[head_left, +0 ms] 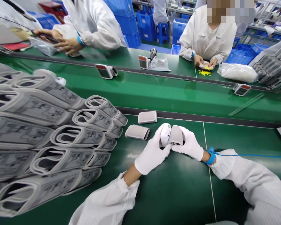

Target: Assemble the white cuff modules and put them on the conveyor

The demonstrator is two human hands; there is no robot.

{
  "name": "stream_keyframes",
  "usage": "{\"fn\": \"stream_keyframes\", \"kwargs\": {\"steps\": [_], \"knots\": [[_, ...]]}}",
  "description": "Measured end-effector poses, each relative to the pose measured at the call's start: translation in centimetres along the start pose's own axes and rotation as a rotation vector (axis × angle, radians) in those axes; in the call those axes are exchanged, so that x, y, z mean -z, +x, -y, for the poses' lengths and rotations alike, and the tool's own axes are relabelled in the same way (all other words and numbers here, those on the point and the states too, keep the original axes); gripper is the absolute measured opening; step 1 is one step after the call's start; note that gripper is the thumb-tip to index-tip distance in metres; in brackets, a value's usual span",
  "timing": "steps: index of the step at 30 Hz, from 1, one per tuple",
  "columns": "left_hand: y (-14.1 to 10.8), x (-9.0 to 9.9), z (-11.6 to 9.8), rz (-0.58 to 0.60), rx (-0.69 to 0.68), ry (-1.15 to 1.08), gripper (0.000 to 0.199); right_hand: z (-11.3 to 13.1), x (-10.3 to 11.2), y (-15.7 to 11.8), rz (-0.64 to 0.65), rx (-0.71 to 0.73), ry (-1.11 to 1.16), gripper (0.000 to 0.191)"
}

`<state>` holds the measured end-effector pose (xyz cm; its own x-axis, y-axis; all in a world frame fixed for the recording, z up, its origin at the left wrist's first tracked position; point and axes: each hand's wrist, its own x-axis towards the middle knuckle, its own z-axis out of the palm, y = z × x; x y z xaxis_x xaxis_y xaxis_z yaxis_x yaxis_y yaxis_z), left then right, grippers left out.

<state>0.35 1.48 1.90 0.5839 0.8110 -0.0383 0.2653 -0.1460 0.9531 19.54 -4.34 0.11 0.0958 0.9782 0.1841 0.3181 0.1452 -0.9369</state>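
Note:
Both my hands wear white gloves and meet above the green table. My left hand is closed around a white wrist blood pressure monitor, its edge with small ports facing up. A rolled grey cuff sits against the monitor, and my right hand grips it from the right. Whether cuff and monitor are joined cannot be made out. Just left of my hands lie two more rolled cuffs, one nearer and one farther. A blue wrist strap with a cord circles my right wrist.
Large stacks of folded grey cuffs fill the left side. Beyond a dark rail runs a green belt, with monitors along its far edge. Across it, two people in white coats handle items; yellow pieces lie before the right one.

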Motion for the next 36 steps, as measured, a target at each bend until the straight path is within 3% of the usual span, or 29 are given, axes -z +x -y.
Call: {"fn": "stream_keyframes", "kwargs": {"steps": [2,5,10,14,18,21,29,33,36], "knots": [[0.1,-0.4,0.3,-0.150,0.040,0.007,0.084,0.4,0.0,0.1,0.067,0.019,0.046,0.076],[0.3,-0.3,0.3,-0.273,0.007,-0.103,0.070,1.0,0.1,0.4,0.166,0.016,0.160,0.047],[0.5,1.1,-0.3,-0.233,0.024,-0.166,0.036,0.2,-0.3,1.0,0.081,-0.068,0.294,0.047],[0.6,1.5,0.6,-0.195,0.036,-0.142,0.040,-1.5,-0.4,1.3,0.077,-0.002,0.252,0.056],[0.6,1.3,1.7,-0.113,0.057,-0.189,0.047,-2.6,0.0,1.4,0.200,0.147,0.080,0.055],[0.6,1.1,1.7,-0.070,0.045,-0.155,0.051,-3.0,0.0,1.2,0.222,0.184,-0.035,0.053],[0.4,0.3,1.4,-0.082,0.067,-0.086,0.044,-1.4,-0.6,0.0,0.113,0.218,-0.183,0.026],[1.2,0.0,0.8,-0.083,0.039,-0.159,0.032,-1.1,-0.4,0.0,0.050,0.198,-0.237,0.025],[2.0,-0.5,0.5,-0.161,-0.016,-0.156,0.027,-1.8,-0.2,0.9,-0.016,0.125,-0.139,0.025]]}}
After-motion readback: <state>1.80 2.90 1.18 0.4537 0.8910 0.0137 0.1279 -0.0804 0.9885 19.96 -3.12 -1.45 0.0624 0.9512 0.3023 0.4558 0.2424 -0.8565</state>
